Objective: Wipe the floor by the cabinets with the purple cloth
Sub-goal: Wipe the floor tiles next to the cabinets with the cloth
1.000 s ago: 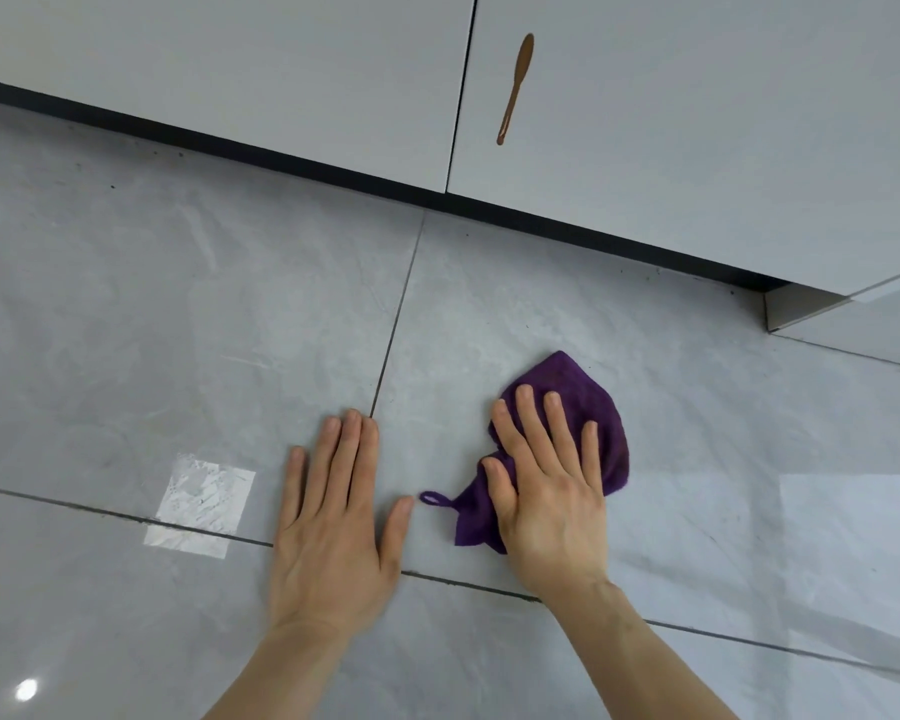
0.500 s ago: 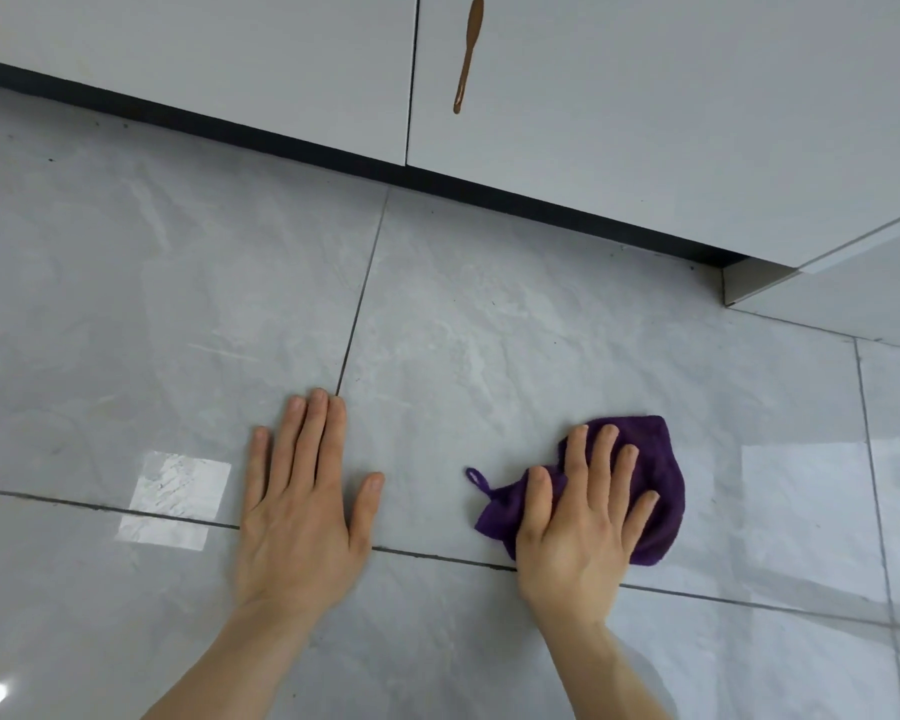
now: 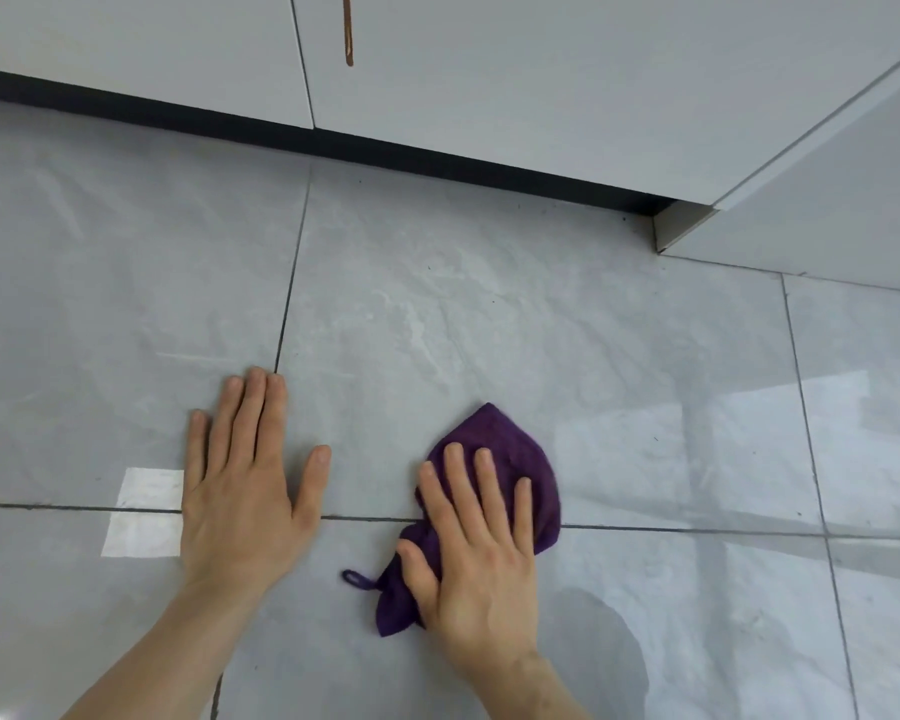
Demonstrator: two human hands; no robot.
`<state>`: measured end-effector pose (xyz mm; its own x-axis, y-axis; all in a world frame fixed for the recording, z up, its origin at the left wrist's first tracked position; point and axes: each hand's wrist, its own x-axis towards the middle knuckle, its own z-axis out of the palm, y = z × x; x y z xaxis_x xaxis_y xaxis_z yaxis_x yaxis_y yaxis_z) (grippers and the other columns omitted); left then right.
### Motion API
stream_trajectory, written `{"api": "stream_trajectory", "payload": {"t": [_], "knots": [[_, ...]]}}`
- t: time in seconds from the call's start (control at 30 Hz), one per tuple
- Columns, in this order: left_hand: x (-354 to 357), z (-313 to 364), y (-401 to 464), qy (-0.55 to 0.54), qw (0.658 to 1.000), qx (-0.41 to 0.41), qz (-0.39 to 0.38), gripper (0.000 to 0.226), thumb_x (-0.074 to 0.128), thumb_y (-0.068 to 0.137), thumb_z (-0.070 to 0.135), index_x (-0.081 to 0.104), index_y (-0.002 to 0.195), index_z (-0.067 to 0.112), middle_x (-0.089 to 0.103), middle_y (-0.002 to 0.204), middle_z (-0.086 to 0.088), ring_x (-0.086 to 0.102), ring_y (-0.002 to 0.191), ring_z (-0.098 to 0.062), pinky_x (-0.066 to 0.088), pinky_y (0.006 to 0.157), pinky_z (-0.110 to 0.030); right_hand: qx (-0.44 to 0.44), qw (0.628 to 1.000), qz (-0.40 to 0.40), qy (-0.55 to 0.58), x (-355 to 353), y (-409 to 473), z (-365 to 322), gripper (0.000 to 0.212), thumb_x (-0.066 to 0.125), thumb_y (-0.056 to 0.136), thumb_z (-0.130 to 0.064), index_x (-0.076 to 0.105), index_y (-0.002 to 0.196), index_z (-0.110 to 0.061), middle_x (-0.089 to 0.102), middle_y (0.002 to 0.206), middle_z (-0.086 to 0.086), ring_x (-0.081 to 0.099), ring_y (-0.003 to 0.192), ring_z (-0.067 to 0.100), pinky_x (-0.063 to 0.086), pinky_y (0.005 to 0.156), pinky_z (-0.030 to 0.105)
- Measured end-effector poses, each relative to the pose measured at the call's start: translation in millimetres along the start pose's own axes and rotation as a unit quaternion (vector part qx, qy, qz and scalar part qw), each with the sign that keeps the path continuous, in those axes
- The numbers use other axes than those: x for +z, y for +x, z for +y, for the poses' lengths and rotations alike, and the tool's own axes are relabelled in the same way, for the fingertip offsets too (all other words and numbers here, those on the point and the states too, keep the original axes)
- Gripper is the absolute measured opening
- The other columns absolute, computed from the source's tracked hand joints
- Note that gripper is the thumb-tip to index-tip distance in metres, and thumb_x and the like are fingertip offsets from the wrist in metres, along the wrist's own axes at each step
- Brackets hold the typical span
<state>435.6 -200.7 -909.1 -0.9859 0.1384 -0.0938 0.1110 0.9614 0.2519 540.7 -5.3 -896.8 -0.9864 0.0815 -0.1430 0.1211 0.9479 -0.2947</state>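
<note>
The purple cloth, crumpled with a small hanging loop at its left, lies on the grey tiled floor in front of the white cabinets. My right hand presses flat on top of the cloth, fingers spread, covering its lower middle. My left hand rests palm down on the bare tile to the left of the cloth, fingers together, holding nothing. The cloth straddles a grout line running left to right.
A black kick strip runs under the cabinet doors. A brown handle hangs on the middle door. A cabinet side panel juts out at the right. Bright window reflections lie on the glossy tiles at left and right.
My right hand has slid the cloth back leftward and nearer to me, after sweeping it right half a second ago. My left hand stays planted on the tile.
</note>
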Motion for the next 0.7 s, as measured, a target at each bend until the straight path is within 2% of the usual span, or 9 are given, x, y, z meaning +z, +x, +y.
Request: {"api": "stream_trajectory", "payload": {"t": [0.17, 0.3, 0.43, 0.5, 0.6, 0.7], "knots": [[1, 1, -1, -0.007, 1.000, -0.004, -0.002, 0.077, 0.030, 0.097, 0.052, 0.014, 0.160, 0.010, 0.014, 0.170, -0.006, 0.003, 0.158, -0.019, 0.009, 0.126, -0.051, 0.114, 0.993, 0.038, -0.012, -19, -8, 60, 0.062, 0.036, 0.098, -0.053, 0.031, 0.155, -0.027, 0.021, 0.166, -0.004, 0.010, 0.155, 0.022, 0.014, 0.122, 0.060], [0, 2, -1, -0.002, 1.000, -0.003, 0.000, 0.077, 0.027, 0.097, 0.053, 0.014, 0.160, 0.010, 0.013, 0.170, -0.006, 0.002, 0.158, -0.019, 0.009, 0.127, -0.050, 0.155, 0.986, 0.058, -0.013, -12, -6, 53, 0.061, 0.033, 0.099, -0.051, 0.032, 0.155, -0.026, 0.020, 0.167, -0.003, 0.010, 0.155, 0.022, 0.014, 0.122, 0.058], [0, 3, -1, -0.005, 1.000, 0.002, 0.004, 0.077, 0.027, 0.098, 0.054, 0.013, 0.160, 0.010, 0.011, 0.170, -0.006, 0.001, 0.158, -0.018, 0.008, 0.127, -0.050, 0.220, 0.973, 0.063, -0.006, -5, -5, 30, 0.065, 0.027, 0.100, -0.054, 0.024, 0.157, -0.023, 0.015, 0.168, -0.001, 0.004, 0.156, 0.023, 0.010, 0.122, 0.058], [0, 1, -2, -0.017, 1.000, 0.005, 0.005, 0.078, 0.025, 0.098, 0.055, 0.011, 0.160, 0.011, 0.009, 0.170, -0.005, -0.001, 0.157, -0.017, 0.006, 0.127, -0.050, 0.227, 0.972, 0.054, -0.002, -3, -6, 16, 0.068, 0.025, 0.100, -0.057, 0.022, 0.158, -0.022, 0.013, 0.168, 0.001, 0.001, 0.156, 0.024, 0.010, 0.122, 0.058], [-6, 1, -5, -0.053, 0.998, 0.017, 0.003, 0.077, 0.027, 0.098, 0.054, 0.016, 0.160, 0.010, 0.014, 0.170, -0.006, 0.002, 0.157, -0.017, 0.004, 0.127, -0.048, 0.192, 0.981, 0.033, 0.019, 0, -15, -8, 0.070, 0.024, 0.100, -0.059, 0.019, 0.159, -0.021, 0.009, 0.169, 0.001, -0.004, 0.156, 0.023, 0.007, 0.123, 0.056], [-18, 16, -17, -0.080, 0.993, 0.083, -0.005, 0.071, 0.034, 0.098, 0.048, 0.025, 0.157, 0.010, 0.024, 0.167, -0.006, 0.014, 0.156, -0.019, 0.008, 0.127, -0.047, 0.143, 0.985, 0.014, 0.093, 2, -26, -31, 0.071, 0.029, 0.100, -0.059, 0.013, 0.159, -0.023, 0.000, 0.169, -0.004, -0.013, 0.155, 0.019, -0.003, 0.123, 0.051]]}}
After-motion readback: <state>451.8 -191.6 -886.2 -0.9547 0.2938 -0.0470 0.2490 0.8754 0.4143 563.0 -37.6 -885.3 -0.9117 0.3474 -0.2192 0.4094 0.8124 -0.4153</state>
